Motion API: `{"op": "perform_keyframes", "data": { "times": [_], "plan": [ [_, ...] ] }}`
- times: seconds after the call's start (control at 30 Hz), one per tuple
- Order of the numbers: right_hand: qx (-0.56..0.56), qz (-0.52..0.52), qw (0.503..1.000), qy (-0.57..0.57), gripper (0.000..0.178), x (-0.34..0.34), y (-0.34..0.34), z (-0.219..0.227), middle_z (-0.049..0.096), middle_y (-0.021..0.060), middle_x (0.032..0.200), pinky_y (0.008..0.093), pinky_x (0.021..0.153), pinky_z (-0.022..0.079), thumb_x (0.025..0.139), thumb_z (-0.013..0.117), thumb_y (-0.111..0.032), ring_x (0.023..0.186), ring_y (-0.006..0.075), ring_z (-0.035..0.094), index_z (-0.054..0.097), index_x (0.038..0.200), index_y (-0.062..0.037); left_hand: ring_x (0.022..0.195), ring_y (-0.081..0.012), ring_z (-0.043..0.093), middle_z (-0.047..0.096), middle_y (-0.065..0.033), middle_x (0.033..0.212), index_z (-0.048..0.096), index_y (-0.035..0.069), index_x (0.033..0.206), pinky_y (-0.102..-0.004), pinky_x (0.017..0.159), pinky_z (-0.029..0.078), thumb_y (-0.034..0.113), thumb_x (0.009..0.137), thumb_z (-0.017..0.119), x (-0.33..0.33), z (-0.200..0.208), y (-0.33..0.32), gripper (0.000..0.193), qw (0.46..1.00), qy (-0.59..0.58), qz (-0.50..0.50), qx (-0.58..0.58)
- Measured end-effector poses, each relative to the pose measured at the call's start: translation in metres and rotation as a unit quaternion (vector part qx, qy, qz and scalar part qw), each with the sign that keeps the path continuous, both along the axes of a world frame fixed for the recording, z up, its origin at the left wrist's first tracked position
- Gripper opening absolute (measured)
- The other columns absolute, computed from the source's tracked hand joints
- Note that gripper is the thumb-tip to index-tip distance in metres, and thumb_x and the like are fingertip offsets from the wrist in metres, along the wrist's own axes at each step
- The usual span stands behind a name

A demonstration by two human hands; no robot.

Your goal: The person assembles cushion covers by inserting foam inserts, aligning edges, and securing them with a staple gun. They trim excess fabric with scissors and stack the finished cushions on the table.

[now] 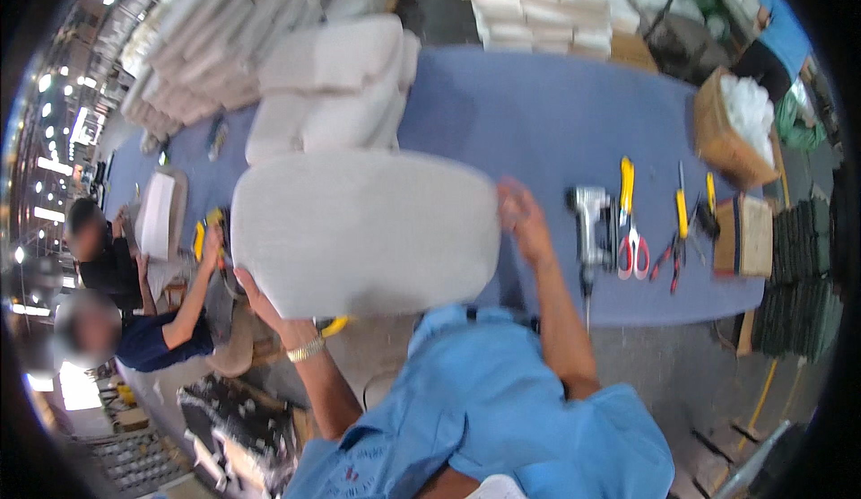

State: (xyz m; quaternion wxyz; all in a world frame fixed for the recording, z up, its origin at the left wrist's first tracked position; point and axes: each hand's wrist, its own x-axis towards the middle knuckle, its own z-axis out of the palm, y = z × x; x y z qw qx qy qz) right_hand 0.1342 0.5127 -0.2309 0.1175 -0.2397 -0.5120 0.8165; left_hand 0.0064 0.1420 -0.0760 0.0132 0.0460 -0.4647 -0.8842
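A light grey fabric-covered cushion panel (368, 234) with rounded corners is held up in front of me, over the near edge of the blue-topped table. My left hand (262, 300) grips its lower left corner, the fingers mostly hidden behind it. At the right edge, my right hand (525, 221) has its fingers against the panel, slightly blurred. Just beyond the panel lies a stack of similar light covered cushions (327, 86). Right of my right hand, a staple gun (592, 225) rests on the table, with red-handled scissors (634, 252) beside it.
On the blue table (502, 104) at the right lie a yellow utility knife (626, 185), a yellow-handled screwdriver (682, 212) and red-handled pliers (674, 261). Two cardboard boxes (722, 154) (743, 237) stand at its right end. White foam stacks (547, 1) rise behind. Co-workers (166, 338) sit at left.
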Motion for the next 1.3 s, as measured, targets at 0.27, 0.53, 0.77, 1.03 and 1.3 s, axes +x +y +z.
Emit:
{"op": "perform_keyframes", "data": {
  "times": [0.27, 0.53, 0.77, 1.03, 1.3],
  "plan": [
    [-0.148, -0.029, 0.988, 0.003, 0.066, -0.012, 0.013, 0.037, 0.055, 0.0190, 0.143, 0.0424, 0.110, 0.046, 0.105, 0.044, -0.056, 0.130, 0.0266, 0.055, 0.048, 0.151, -0.0086, 0.113, -0.0307, 0.068, 0.067, -0.0103, 0.129, 0.063, 0.006, 0.129, -0.0456, 0.093, 0.060, 0.046, 0.103, 0.054, 0.103, -0.165, -0.041, 0.049, 0.923, -0.377, 0.055, 0.059],
    [-0.236, -0.165, 0.958, -0.004, 0.064, -0.001, 0.015, -0.030, 0.064, 0.0166, 0.129, 0.0407, 0.102, 0.050, 0.107, 0.040, -0.053, 0.118, 0.0278, 0.062, 0.053, 0.145, -0.0028, 0.103, -0.0305, 0.073, 0.071, -0.0174, 0.119, 0.062, -0.002, 0.125, -0.0395, 0.083, 0.066, 0.038, 0.102, 0.061, 0.122, -0.139, -0.022, 0.046, 0.932, -0.360, -0.031, 0.033],
    [0.210, -0.211, 0.950, -0.092, 0.061, 0.032, -0.026, 0.026, 0.053, 0.0192, 0.138, 0.0418, 0.100, 0.049, 0.094, 0.071, -0.040, 0.125, 0.0306, 0.057, 0.049, 0.135, -0.0009, 0.097, -0.0288, 0.075, 0.071, -0.0182, 0.117, 0.062, -0.001, 0.127, -0.0372, 0.076, 0.069, 0.031, 0.102, 0.059, 0.113, -0.114, -0.010, 0.041, 0.913, -0.404, -0.050, 0.037],
    [0.415, -0.040, 0.884, -0.211, 0.051, 0.038, -0.040, 0.077, 0.044, 0.0214, 0.146, 0.0494, 0.085, 0.056, 0.078, 0.081, -0.033, 0.108, 0.0394, 0.064, 0.056, 0.104, 0.0027, 0.108, -0.0298, 0.071, 0.068, -0.0182, 0.122, 0.060, -0.003, 0.129, -0.0366, 0.088, 0.066, 0.030, 0.102, 0.058, 0.105, -0.099, -0.006, 0.042, 0.915, -0.395, -0.087, 0.012],
    [0.495, -0.036, 0.838, -0.229, 0.033, 0.037, -0.044, 0.078, 0.045, 0.0232, 0.148, 0.0487, 0.077, 0.058, 0.082, 0.072, -0.024, 0.100, 0.0405, 0.068, 0.060, 0.096, 0.0030, 0.114, -0.0329, 0.068, 0.065, -0.0208, 0.130, 0.057, -0.005, 0.133, -0.0382, 0.092, 0.065, 0.034, 0.101, 0.060, 0.120, -0.092, 0.008, 0.050, 0.917, -0.392, -0.069, 0.000]
  ]
}}
